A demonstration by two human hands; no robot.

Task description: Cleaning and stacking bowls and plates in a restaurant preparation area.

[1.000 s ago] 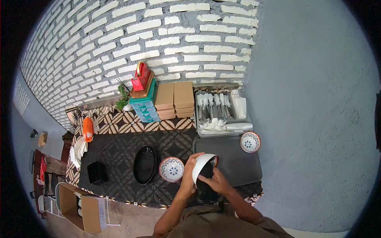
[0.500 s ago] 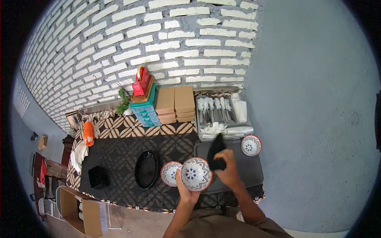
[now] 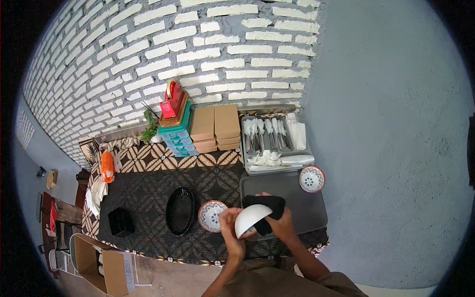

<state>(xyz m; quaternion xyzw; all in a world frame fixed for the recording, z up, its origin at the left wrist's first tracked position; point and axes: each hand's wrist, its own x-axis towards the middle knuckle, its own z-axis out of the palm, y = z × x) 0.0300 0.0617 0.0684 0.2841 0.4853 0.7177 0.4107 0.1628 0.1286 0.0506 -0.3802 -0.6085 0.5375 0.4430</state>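
Note:
My left hand [image 3: 230, 225] grips a small bowl [image 3: 251, 219] by its rim, turned so its white underside faces up. My right hand [image 3: 280, 222] holds a black cloth [image 3: 266, 205] pressed against the bowl's far side. Both hands hover over the near edge of a grey tray [image 3: 302, 200]. A second patterned bowl [image 3: 211, 216] lies on the dark patterned table cover just left of my left hand. A third patterned bowl [image 3: 311, 178] sits at the tray's far right corner.
A black oval dish [image 3: 180, 210] and a black square box [image 3: 120, 221] lie to the left. At the back stand a cutlery tray [image 3: 269, 136], brown boxes [image 3: 215, 126], teal drawers [image 3: 175, 136] and an orange bottle [image 3: 107, 166]. A cardboard box [image 3: 101, 260] is on the floor.
The bowl was turned from its patterned inside facing up to its white underside up. The black cloth moved from above the tray back against the bowl.

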